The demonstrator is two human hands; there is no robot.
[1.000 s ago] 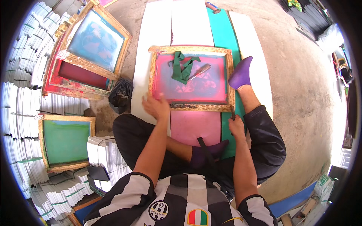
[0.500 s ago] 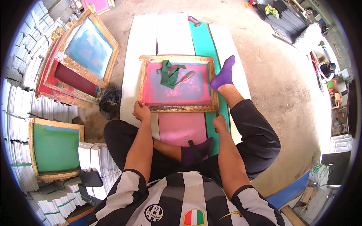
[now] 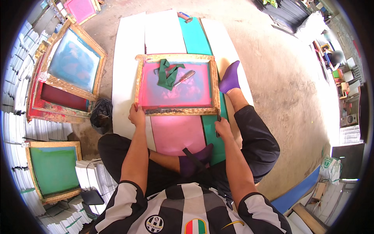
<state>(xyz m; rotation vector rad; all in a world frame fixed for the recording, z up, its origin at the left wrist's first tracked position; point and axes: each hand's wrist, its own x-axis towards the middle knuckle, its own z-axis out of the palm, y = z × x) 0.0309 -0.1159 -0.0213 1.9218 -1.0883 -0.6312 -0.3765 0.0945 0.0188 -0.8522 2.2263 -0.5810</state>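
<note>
A wooden printing frame (image 3: 177, 111) with a pink-stained mesh lies flat on the floor in front of me. It rests over a pink sheet (image 3: 177, 134) and a teal sheet (image 3: 194, 37). My left hand (image 3: 136, 116) grips the frame's near left corner. My right hand (image 3: 223, 127) lies on the teal sheet at the near right corner, fingers curled against the wood; I cannot make out whether it grips. A crumpled green cloth (image 3: 167, 74) and a small tool with a reddish handle (image 3: 184, 78) lie on the mesh.
White sheets (image 3: 128, 58) lie under and beyond the frame. My purple-socked foot (image 3: 230, 78) rests right of it. Stacked frames (image 3: 74, 66), a green-mesh frame (image 3: 52, 169), a black bag (image 3: 102, 115) and stacks of white sheets (image 3: 15, 128) crowd the left. Another person (image 3: 335, 58) is far right.
The view has shifted with my head. Both hands stay at the frame's near corners, and the cloth and tool lie where they were.
</note>
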